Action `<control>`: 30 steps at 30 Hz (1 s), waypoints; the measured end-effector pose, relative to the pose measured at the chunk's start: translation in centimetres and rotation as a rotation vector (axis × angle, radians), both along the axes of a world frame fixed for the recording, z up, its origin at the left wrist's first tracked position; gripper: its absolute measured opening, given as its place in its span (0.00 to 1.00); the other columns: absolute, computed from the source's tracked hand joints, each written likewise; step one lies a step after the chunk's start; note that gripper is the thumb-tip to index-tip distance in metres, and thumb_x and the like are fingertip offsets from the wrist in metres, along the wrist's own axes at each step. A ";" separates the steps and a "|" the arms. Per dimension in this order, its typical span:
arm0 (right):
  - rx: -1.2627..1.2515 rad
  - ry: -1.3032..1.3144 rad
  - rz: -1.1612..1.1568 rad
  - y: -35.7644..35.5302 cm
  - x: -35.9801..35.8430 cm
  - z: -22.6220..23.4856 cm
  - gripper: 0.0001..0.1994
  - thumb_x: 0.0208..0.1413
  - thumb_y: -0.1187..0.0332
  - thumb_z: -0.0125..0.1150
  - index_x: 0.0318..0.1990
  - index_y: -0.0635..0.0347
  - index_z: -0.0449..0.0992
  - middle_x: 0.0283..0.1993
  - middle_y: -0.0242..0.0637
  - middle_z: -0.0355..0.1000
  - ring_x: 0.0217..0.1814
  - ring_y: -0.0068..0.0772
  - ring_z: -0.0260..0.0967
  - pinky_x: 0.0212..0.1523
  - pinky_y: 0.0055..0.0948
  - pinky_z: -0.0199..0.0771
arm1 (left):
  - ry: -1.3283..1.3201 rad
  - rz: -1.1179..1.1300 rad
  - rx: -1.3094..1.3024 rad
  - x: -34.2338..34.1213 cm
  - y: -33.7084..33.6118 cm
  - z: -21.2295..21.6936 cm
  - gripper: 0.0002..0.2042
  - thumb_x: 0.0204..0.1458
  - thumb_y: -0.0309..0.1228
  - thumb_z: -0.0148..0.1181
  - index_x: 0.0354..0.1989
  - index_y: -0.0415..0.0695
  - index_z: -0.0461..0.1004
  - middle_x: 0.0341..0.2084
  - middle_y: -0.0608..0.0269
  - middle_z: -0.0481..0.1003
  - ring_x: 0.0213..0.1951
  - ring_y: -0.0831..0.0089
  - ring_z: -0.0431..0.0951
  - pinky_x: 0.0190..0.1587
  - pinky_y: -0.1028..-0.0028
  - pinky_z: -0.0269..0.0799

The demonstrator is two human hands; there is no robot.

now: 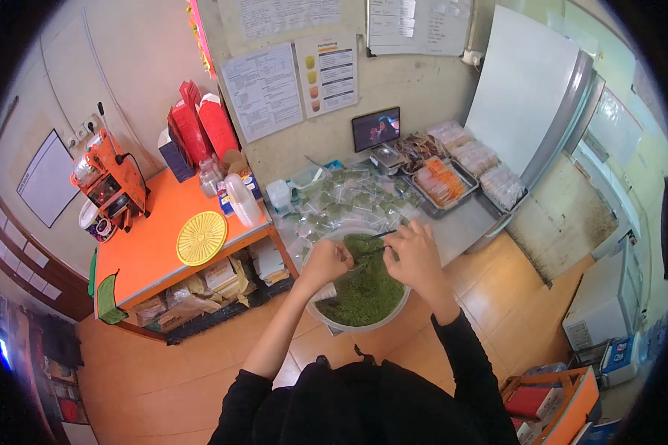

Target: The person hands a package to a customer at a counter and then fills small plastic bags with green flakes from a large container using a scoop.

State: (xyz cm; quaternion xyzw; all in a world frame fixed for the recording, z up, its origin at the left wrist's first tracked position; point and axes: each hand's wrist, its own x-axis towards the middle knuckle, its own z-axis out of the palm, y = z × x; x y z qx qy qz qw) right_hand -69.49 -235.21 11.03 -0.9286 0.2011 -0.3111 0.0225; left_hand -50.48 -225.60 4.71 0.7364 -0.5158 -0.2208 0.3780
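A round white tub [406, 300] filled with finely chopped green leaves [367, 297] stands in front of me. Over its left side, my left hand [328, 263] is closed in a pinch on what looks like a small clear plastic bag [337, 272]. My right hand [414, 256], above the tub's right side, grips a dark thin-handled utensil [371, 253] that reaches toward the left hand. The utensil's working end is hard to make out against the leaves. Behind the tub, many small clear bags with green contents [356, 194] lie spread on the metal table [464, 230].
On the table's right, a metal tray [464, 194] holds packs with orange contents, beside more clear packs [475, 157]. A screen [376, 129] leans on the wall. Left is an orange table [148, 256] with a yellow lid [202, 238] and an orange machine [111, 178].
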 end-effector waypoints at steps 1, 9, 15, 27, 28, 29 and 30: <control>-0.011 0.006 0.023 0.2 0.1 0.1 0.06 0.42 0.70 0.59 0.27 0.60 0.79 0.29 0.38 0.71 0.41 0.39 0.63 0.43 0.38 0.60 | -0.001 0.005 -0.020 0.0 -0.1 -0.3 0.08 0.38 0.27 0.63 0.25 0.35 0.79 0.16 0.51 0.74 0.21 0.61 0.77 0.28 0.68 0.71; -0.122 -0.048 -0.039 0.4 -1.0 0.9 0.06 0.42 0.69 0.60 0.28 0.58 0.79 0.30 0.34 0.68 0.40 0.38 0.63 0.42 0.38 0.59 | -0.050 0.065 -0.084 0.3 0.9 -0.6 0.07 0.40 0.27 0.62 0.23 0.34 0.78 0.15 0.51 0.73 0.20 0.65 0.75 0.26 0.67 0.69; -0.073 0.020 0.014 0.8 -0.8 -3.9 0.09 0.45 0.66 0.62 0.35 0.57 0.79 0.35 0.35 0.71 0.46 0.39 0.65 0.47 0.38 0.59 | -0.066 0.112 -0.182 1.1 0.9 0.7 0.07 0.41 0.28 0.61 0.25 0.36 0.78 0.16 0.46 0.73 0.21 0.60 0.76 0.28 0.66 0.71; 0.712 -0.387 0.184 1.3 2.4 -6.0 0.04 0.48 0.73 0.66 0.32 0.62 0.79 0.27 0.36 0.74 0.28 0.27 0.71 0.31 0.26 0.68 | 0.271 0.062 -0.355 0.7 1.4 0.0 0.06 0.52 0.29 0.63 0.33 0.39 0.80 0.15 0.77 0.71 0.17 0.90 0.59 0.19 0.82 0.49; 0.777 -0.426 0.180 1.0 2.3 -6.2 0.04 0.49 0.73 0.66 0.31 0.62 0.79 0.27 0.35 0.75 0.28 0.25 0.71 0.30 0.24 0.67 | 0.312 0.087 -0.347 0.4 1.6 0.2 0.07 0.51 0.31 0.64 0.33 0.39 0.81 0.14 0.78 0.68 0.18 0.90 0.58 0.19 0.81 0.49; 0.841 -0.465 0.175 0.7 2.1 -6.5 0.04 0.50 0.72 0.66 0.30 0.62 0.79 0.28 0.34 0.76 0.27 0.22 0.71 0.29 0.23 0.66 | 0.354 0.112 -0.338 0.1 2.1 0.5 0.09 0.51 0.32 0.65 0.33 0.39 0.81 0.13 0.79 0.66 0.18 0.89 0.57 0.20 0.80 0.48; 0.888 -0.471 0.192 0.5 2.0 -6.6 0.04 0.51 0.72 0.66 0.31 0.62 0.79 0.28 0.33 0.76 0.28 0.21 0.71 0.29 0.22 0.66 | 0.392 0.134 -0.331 -0.2 2.4 1.1 0.10 0.50 0.34 0.67 0.33 0.39 0.81 0.12 0.80 0.63 0.18 0.88 0.56 0.20 0.79 0.48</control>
